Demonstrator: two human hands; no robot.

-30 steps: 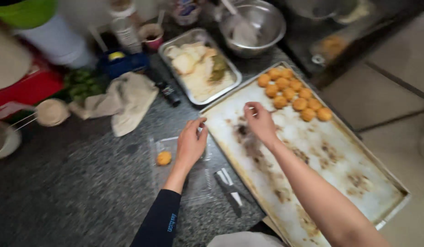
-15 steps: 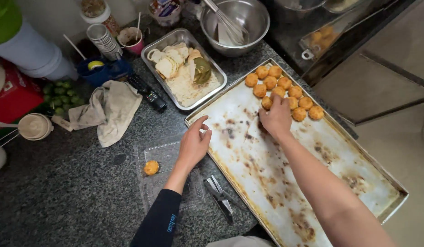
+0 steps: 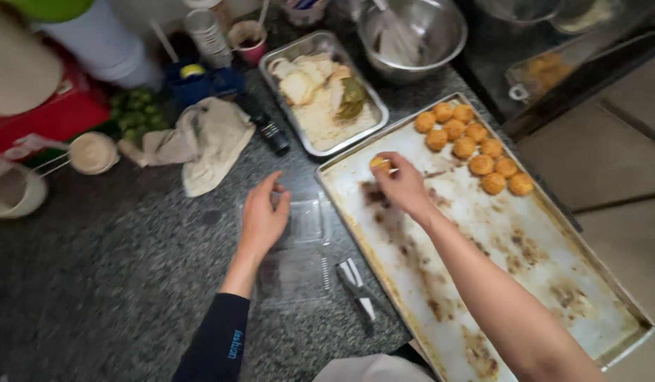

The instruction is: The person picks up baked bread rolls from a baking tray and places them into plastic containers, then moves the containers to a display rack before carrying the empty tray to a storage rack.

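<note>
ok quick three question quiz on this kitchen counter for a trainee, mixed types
1. True or false: the right hand holds a breaded ball over the baking tray.
2. Which lies under the left hand? A) clear plastic container B) metal bowl C) cloth
3. In which corner of the tray are the finished balls grouped?

Key: 1 true; 2 A; 3 the far right corner.
</note>
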